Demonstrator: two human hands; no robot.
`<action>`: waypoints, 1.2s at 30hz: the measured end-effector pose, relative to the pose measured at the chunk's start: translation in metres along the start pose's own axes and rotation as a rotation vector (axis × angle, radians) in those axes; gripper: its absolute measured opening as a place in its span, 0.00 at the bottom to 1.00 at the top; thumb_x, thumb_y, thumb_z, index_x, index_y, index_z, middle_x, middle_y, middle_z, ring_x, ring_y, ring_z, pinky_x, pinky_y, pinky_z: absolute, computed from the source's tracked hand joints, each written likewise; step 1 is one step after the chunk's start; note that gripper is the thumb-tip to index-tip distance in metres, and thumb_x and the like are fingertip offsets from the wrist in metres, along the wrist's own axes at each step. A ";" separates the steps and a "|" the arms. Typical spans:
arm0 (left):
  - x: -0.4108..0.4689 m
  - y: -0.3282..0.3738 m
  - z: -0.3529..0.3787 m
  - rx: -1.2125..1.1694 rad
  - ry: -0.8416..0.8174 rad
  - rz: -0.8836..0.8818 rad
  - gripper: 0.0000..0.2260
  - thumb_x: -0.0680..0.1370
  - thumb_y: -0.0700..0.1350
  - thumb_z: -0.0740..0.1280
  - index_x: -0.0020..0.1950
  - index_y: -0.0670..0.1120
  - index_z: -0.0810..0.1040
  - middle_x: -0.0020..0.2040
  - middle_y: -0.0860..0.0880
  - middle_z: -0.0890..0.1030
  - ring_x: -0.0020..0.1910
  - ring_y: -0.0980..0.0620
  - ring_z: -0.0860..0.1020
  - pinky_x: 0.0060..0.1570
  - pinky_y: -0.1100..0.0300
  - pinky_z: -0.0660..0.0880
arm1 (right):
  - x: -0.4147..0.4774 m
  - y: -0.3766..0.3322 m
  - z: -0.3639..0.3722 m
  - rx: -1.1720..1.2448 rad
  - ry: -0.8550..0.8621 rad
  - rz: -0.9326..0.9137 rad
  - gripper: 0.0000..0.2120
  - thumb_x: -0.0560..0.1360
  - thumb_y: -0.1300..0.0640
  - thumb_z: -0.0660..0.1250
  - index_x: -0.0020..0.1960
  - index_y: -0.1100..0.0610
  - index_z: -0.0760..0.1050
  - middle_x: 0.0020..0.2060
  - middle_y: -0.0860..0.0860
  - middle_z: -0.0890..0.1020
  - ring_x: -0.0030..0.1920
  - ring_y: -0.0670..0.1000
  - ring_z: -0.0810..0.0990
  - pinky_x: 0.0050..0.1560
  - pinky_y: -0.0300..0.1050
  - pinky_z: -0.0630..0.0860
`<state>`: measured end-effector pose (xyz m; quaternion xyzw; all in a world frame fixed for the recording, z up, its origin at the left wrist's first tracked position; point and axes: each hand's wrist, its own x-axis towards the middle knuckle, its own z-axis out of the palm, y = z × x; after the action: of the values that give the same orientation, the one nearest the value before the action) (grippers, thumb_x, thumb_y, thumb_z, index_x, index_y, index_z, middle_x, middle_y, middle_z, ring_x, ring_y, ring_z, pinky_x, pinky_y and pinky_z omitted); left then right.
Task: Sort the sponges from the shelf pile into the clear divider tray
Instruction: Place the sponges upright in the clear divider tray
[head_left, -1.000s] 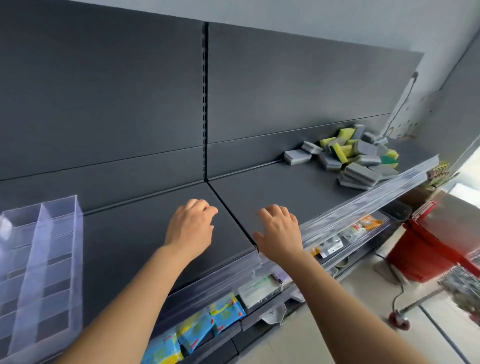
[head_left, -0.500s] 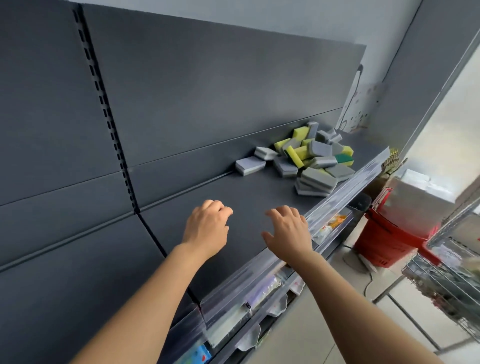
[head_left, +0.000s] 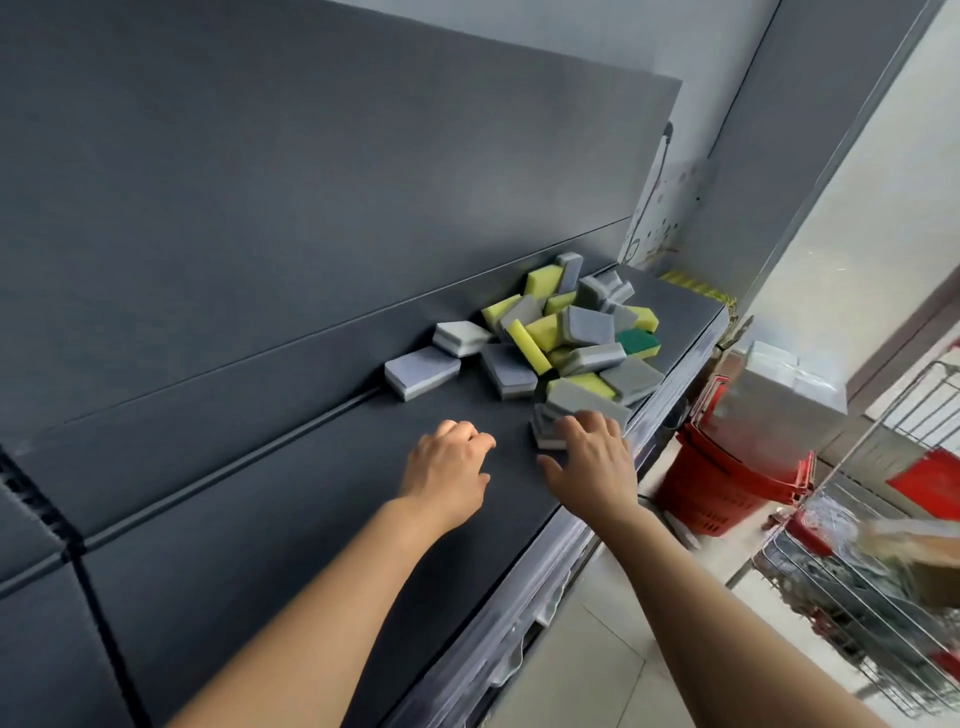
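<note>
A pile of sponges (head_left: 566, 332), grey, yellow and one green, lies on the dark shelf (head_left: 291, 499) near its right end. One grey sponge (head_left: 422, 372) sits apart at the pile's left. My right hand (head_left: 592, 462) hovers with fingers spread, its fingertips over the nearest grey-and-white sponge (head_left: 550, 434) at the pile's front edge. My left hand (head_left: 449, 470) is just left of it above bare shelf, fingers loosely curled, holding nothing. The clear divider tray is out of view.
A clear plastic rail (head_left: 524, 613) runs along the shelf's front edge. Red shopping baskets (head_left: 727, 483) stand on the floor to the right, with a wire rack (head_left: 872, 587) beside them. The dark back panel (head_left: 311, 182) rises behind the shelf.
The view has swung right along the shelf and the tray has dropped out of sight. Both hands have come up to the sponge pile, the right one reaching its nearest sponge.
</note>
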<state>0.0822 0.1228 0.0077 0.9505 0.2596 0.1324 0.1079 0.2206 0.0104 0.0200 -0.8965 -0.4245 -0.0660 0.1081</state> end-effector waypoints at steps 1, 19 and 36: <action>0.008 0.003 0.005 -0.008 -0.013 -0.002 0.18 0.78 0.49 0.64 0.67 0.50 0.70 0.64 0.52 0.72 0.65 0.51 0.66 0.62 0.57 0.67 | 0.007 0.006 0.002 -0.005 0.002 0.013 0.24 0.73 0.44 0.66 0.66 0.52 0.69 0.65 0.53 0.69 0.66 0.56 0.65 0.64 0.50 0.64; 0.106 0.053 0.069 -0.292 -0.164 -0.377 0.38 0.72 0.54 0.71 0.76 0.47 0.55 0.71 0.47 0.65 0.71 0.46 0.60 0.68 0.51 0.63 | 0.089 0.083 0.018 0.312 -0.202 -0.031 0.32 0.72 0.43 0.66 0.72 0.52 0.62 0.63 0.53 0.71 0.64 0.56 0.68 0.62 0.50 0.67; 0.024 0.055 0.009 -1.233 0.424 -0.722 0.23 0.75 0.38 0.69 0.63 0.61 0.71 0.57 0.52 0.77 0.52 0.50 0.79 0.50 0.51 0.80 | 0.077 0.013 0.027 1.132 -0.523 -0.080 0.34 0.59 0.43 0.74 0.60 0.52 0.66 0.53 0.49 0.77 0.52 0.49 0.78 0.53 0.50 0.78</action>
<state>0.1304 0.0873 0.0193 0.5272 0.4498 0.3908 0.6058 0.2804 0.0664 0.0087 -0.6702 -0.4393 0.3869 0.4563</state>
